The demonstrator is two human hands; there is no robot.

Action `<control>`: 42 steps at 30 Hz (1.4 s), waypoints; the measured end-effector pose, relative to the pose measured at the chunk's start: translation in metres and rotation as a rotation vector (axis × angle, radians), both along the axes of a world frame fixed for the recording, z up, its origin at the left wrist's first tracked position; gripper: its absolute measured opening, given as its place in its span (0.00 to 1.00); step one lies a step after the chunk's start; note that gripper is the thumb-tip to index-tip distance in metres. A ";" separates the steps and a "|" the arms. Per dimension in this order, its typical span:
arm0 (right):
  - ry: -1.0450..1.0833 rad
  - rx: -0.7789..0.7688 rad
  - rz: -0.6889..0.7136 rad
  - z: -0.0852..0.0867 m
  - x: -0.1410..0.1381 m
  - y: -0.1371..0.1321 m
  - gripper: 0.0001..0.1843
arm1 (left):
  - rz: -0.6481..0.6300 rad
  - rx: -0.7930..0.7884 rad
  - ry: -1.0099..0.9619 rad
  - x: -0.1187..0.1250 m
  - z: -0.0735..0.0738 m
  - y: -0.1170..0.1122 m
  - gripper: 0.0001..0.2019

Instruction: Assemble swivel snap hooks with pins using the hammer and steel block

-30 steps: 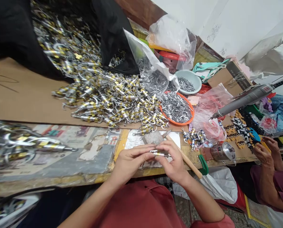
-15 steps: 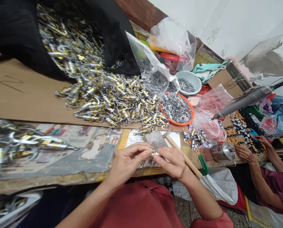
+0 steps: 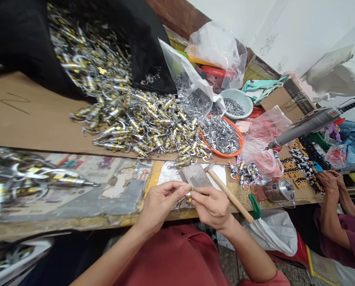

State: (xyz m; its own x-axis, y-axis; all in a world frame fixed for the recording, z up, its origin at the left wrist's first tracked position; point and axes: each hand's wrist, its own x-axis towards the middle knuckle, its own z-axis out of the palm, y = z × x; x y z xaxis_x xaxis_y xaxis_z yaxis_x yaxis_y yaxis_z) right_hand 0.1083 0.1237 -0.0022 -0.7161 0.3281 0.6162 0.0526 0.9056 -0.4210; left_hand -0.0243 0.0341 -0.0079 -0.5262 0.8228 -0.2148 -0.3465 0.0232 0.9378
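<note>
Between my fingertips is a small silver-and-yellow metal fitting, like those heaped on the bench. My left hand pinches it from one side, and my right hand grips it from the other. Part of the fitting is hidden by my fingers. Just beyond my hands lies a grey metal block. A hammer with a wooden handle rests on the bench to the right of my right hand. The large pile of silver-and-yellow fittings spreads over the cardboard behind.
Small metal parts fill an orange basket and a pale bowl. An electric screwdriver hangs at the right. A metal mug and a green hook sit near the edge. A co-worker's hands are at far right.
My hands have shifted slightly left and turned the fitting, so more of its yellow band shows. At far right, the co-worker's hands have come together and moved away from the mug.
</note>
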 end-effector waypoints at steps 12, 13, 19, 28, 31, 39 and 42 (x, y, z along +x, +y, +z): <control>-0.313 -0.377 0.027 0.021 0.002 0.033 0.07 | -0.153 0.018 -0.130 0.002 -0.010 -0.001 0.35; -0.309 -0.339 -0.033 0.023 0.001 0.051 0.07 | -0.177 0.021 -0.127 0.001 -0.011 0.000 0.36; -0.524 -0.095 -0.524 0.018 -0.021 0.157 0.09 | -0.252 -0.014 -0.128 -0.007 -0.015 0.008 0.36; -0.602 -0.189 -0.553 -0.004 -0.054 0.185 0.12 | -0.289 -0.043 -0.158 -0.012 -0.013 0.010 0.38; -0.551 -0.210 -0.587 0.001 -0.047 0.191 0.15 | -0.284 -0.033 -0.162 -0.012 -0.015 0.011 0.38; -0.427 -0.275 -0.306 0.021 -0.030 0.105 0.06 | -0.284 -0.033 -0.172 -0.011 -0.014 0.011 0.36; -0.347 -0.240 -0.034 0.014 -0.019 0.053 0.07 | -0.289 -0.025 -0.179 -0.011 -0.010 0.011 0.36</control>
